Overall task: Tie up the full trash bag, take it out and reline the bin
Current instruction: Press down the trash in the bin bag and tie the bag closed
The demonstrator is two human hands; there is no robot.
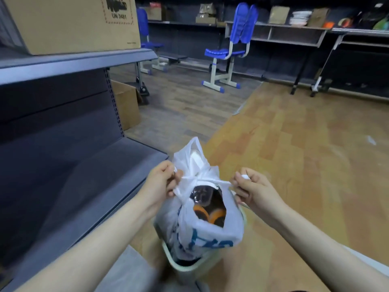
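A white plastic trash bag (212,232) with blue print stands in a pale green bin (185,265) on the floor. Its mouth gapes, showing dark and orange items inside. Two of its handles cross in a knot above the opening, stretched out sideways. My left hand (162,182) grips the left handle end, fingers closed on it. My right hand (252,188) is closed on the right handle end, a little right of the bag. A third flap of the bag stands up behind the knot.
A dark metal shelf unit (63,144) runs along the left, with a cardboard box (69,22) on top and another box (126,106) on the floor behind. Blue chairs (229,51) and desks stand at the back. Wooden floor (305,154) lies to the right.
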